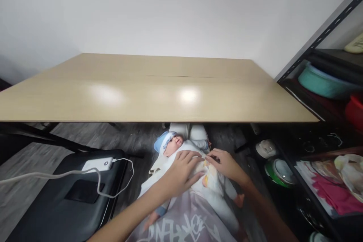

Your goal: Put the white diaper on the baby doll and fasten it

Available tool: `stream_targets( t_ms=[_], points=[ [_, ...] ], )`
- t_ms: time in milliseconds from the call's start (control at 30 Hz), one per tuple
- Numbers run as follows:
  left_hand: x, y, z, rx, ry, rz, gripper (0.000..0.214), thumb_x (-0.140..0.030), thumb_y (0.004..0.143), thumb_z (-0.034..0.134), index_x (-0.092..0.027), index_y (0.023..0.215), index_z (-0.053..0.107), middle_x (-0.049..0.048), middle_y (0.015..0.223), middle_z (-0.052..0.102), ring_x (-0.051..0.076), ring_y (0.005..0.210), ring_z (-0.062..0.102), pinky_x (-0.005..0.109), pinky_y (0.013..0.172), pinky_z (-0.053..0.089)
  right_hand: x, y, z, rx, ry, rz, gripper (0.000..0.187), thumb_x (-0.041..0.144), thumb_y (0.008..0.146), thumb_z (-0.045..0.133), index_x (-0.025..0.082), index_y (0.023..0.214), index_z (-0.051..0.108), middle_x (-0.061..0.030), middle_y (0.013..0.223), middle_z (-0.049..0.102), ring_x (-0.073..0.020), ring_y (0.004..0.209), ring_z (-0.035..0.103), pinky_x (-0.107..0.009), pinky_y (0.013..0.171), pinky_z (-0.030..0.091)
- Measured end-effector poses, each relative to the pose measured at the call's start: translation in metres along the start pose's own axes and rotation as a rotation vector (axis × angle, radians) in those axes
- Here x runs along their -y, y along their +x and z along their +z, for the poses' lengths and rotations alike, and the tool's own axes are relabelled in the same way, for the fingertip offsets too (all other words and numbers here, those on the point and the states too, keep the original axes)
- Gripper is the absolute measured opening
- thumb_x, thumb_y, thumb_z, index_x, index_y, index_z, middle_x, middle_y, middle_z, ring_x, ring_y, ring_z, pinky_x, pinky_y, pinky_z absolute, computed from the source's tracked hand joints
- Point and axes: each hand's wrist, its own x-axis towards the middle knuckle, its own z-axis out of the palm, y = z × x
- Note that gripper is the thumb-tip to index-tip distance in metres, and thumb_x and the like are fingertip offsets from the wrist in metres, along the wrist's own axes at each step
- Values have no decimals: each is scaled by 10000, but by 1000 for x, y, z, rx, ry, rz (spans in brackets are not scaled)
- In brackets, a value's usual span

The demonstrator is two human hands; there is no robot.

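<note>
A baby doll [173, 144] lies on its back across my lap, its head toward the table. It wears a white garment [185, 151] with a yellow-orange print near the middle, and a blue and white cap [165, 142] with lettering. My left hand [183, 169] rests on the doll's chest, fingers stretched out and thumb apart. Close to its fingertips, my right hand [225, 163] has its fingertips and thumb drawn together on the garment's front. Part of the garment is hidden under both hands. The doll's legs point toward me and to the right.
A wooden table [159, 94] spans the front. At left, a black seat [76, 215] bears a white power bank [98, 164] with a cable and a dark phone [85, 191]. A black shelf on the right holds a teal basin [326, 81], a red container [356, 109] and pink cloth [331, 194].
</note>
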Motion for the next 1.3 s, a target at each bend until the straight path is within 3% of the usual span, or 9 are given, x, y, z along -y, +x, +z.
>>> stream_targets(
  t_ms=[133, 467, 567, 700, 833, 933, 1100, 1200, 1300],
  points=[
    [11, 23, 12, 72, -117, 78, 299, -424, 1137, 636, -244, 1370, 688, 88, 1367, 727, 302, 1268, 621, 479, 1122, 477, -7, 0, 4, -54, -16, -48, 315, 381, 1119, 592, 237, 901, 767, -42, 963, 788, -227, 938, 722, -337, 847, 505],
    [14, 6, 26, -73, -243, -20, 117, -338, 1129, 663, -252, 1165, 733, 47, 1306, 752, 242, 1254, 632, 417, 1128, 466, -43, 39, 0, -240, -238, -56, 312, 368, 1126, 567, 231, 938, 776, -81, 962, 783, -265, 910, 727, -377, 838, 536],
    [13, 7, 29, -76, -227, -13, 88, -302, 1131, 647, -248, 1164, 708, 39, 1314, 749, 237, 1255, 623, 411, 1122, 472, -30, 40, -3, -213, -152, -136, 240, 351, 1126, 591, 239, 1093, 800, -90, 1090, 806, -282, 1069, 734, -428, 990, 568],
    [10, 11, 28, -74, -221, 13, 87, -271, 1150, 575, -233, 1162, 653, 55, 1322, 746, 255, 1249, 608, 428, 1114, 473, 6, 27, 2, 15, 46, -308, 297, 234, 1123, 581, 274, 1364, 749, -75, 1372, 764, -240, 1313, 690, -421, 1190, 524],
    [2, 2, 18, -95, -240, -23, 160, -277, 1170, 473, -232, 1179, 626, 78, 1261, 736, 273, 1203, 594, 457, 1092, 477, 25, 17, 6, 63, 37, -342, 288, 185, 1093, 590, 262, 1318, 752, -83, 1334, 759, -241, 1262, 696, -402, 1133, 547],
    [-4, -21, 5, -51, -295, -84, 205, -305, 1179, 437, -230, 1148, 626, 77, 1148, 714, 256, 1110, 609, 429, 1016, 508, 23, 7, -7, 10, -8, -276, 216, 351, 1133, 589, 248, 1129, 779, -74, 1104, 800, -256, 1063, 716, -416, 1015, 557],
    [-6, -53, -15, 168, -402, -116, 161, -263, 1147, 474, -228, 1124, 630, 59, 1060, 725, 229, 1033, 669, 362, 910, 561, 7, -34, -49, 208, 166, 91, 682, 703, 1151, 366, 218, 932, 792, -59, 788, 746, -215, 726, 661, -333, 702, 490],
    [-1, -30, -13, 172, -383, -30, 283, -304, 1165, 456, -231, 1382, 622, 70, 1050, 759, 256, 1041, 696, 411, 981, 572, -2, -53, -54, 409, 296, 336, 850, 724, 1152, 154, 198, 969, 796, -59, 639, 717, -219, 619, 646, -341, 678, 478],
    [-1, 35, 9, 174, -262, 100, 530, -412, 1135, 577, -193, 1610, 491, 148, 1275, 763, 322, 1211, 693, 479, 1097, 550, -7, -58, -39, 438, 138, 355, 626, 649, 1144, 364, 213, 917, 752, -45, 676, 741, -220, 678, 680, -330, 712, 464]
  ],
)
